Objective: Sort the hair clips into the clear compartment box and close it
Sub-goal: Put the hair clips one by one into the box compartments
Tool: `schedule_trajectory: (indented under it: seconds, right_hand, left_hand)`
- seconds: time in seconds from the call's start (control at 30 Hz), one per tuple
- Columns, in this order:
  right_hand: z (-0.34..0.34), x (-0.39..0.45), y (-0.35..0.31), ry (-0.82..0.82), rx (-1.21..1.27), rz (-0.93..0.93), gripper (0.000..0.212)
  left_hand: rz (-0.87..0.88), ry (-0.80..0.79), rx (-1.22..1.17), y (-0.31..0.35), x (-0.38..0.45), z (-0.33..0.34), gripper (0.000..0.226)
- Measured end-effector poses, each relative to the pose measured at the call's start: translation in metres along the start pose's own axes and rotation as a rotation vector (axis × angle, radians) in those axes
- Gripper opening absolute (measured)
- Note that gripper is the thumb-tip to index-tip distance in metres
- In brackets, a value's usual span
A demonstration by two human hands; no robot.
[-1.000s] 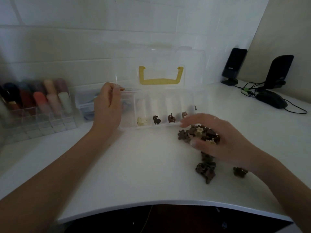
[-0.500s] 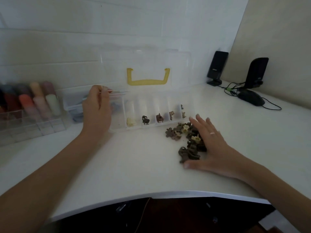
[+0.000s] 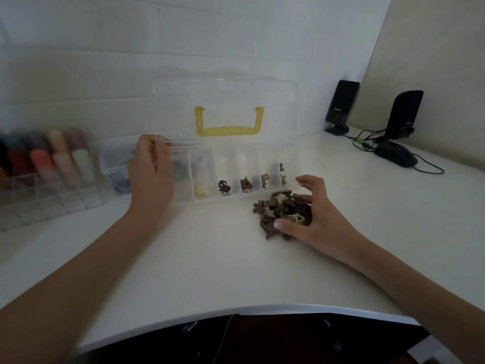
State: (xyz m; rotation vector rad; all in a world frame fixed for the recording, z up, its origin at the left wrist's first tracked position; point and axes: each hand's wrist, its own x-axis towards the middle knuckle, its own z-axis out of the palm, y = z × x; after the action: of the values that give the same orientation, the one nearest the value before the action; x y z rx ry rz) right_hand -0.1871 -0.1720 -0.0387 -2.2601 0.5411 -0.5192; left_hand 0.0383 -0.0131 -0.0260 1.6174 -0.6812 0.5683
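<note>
Fingers of the right hand are curled loosely over the heap of hair clips, which is cupped against the palm. Just beyond those fingertips, the clear compartment box is found lying open, its long axis running crosswise. Its far left end is gripped by the left hand, so the right hand is judged nearer to the clips.

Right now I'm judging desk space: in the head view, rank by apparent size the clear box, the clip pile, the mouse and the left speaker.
1. Clear box, lid up.
2. Clip pile.
3. Left speaker and mouse: look similar, both farther away, so unranked.
</note>
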Motion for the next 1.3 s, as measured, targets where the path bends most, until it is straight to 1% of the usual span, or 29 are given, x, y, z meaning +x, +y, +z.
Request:
schedule_trajectory:
  seconds: [0.03,0.07,0.13,0.17,0.2,0.3,0.4,0.5,0.57,0.63,0.73,0.83,0.97,1.17,1.23,1.3]
  right_hand:
    - [0.0,-0.001,-0.001,0.028,0.059,0.007,0.078]
    - [0.0,-0.002,-0.002,0.074,0.115,0.012,0.063]
    - [-0.002,-0.002,-0.002,0.168,0.151,0.017,0.029]
    - [-0.003,-0.002,0.0,0.192,0.16,0.025,0.02]
    - [-0.004,-0.001,0.002,0.197,0.19,0.036,0.017]
    - [-0.004,0.0,0.005,0.132,0.289,0.021,0.027]
    - [-0.005,0.007,0.006,0.106,0.231,0.01,0.024]
    - [-0.006,0.016,0.004,0.057,0.2,0.086,0.024]
    - [-0.006,0.02,0.0,-0.005,0.116,0.108,0.028]
    - [-0.004,0.023,-0.005,-0.06,0.041,0.097,0.03]
    - [-0.002,0.027,-0.008,-0.069,0.025,0.055,0.031]
    - [0.001,0.026,-0.006,0.002,0.037,-0.048,0.031]
    - [0.002,0.021,-0.008,0.072,0.032,-0.199,0.039]
    - [0.007,0.028,-0.04,0.103,0.036,-0.338,0.021]
    - [0.016,0.038,-0.058,0.101,-0.037,-0.439,0.018]
    - [0.032,0.051,-0.077,0.12,-0.096,-0.585,0.016]
  left_hand:
    - [-0.009,0.001,0.005,0.0,0.0,0.001,0.014]
    - [-0.02,0.002,0.008,-0.001,0.0,0.001,0.014]
    - [-0.039,0.005,0.003,-0.002,0.001,0.001,0.014]
    - [-0.047,0.004,-0.002,-0.003,0.001,0.001,0.015]
    - [-0.056,0.0,-0.008,-0.003,0.002,0.002,0.016]
    - [-0.072,0.001,-0.015,-0.003,0.002,0.001,0.023]
    - [-0.065,0.001,-0.005,-0.003,0.002,0.0,0.027]
    - [-0.058,-0.003,-0.008,-0.004,0.003,0.0,0.026]
    - [-0.062,-0.005,-0.011,-0.004,0.003,0.0,0.026]
    - [-0.064,-0.005,-0.015,-0.004,0.003,0.0,0.026]
    - [-0.044,-0.009,-0.002,-0.002,0.003,0.0,0.023]
    - [-0.053,-0.014,0.003,-0.001,0.003,0.0,0.017]
    - [-0.052,-0.003,0.006,-0.005,0.005,0.001,0.017]
    - [-0.056,-0.01,-0.018,-0.007,0.006,0.001,0.02]
    - [-0.054,-0.013,-0.023,-0.007,0.007,0.0,0.018]
    - [-0.053,-0.014,-0.032,-0.007,0.007,0.0,0.019]
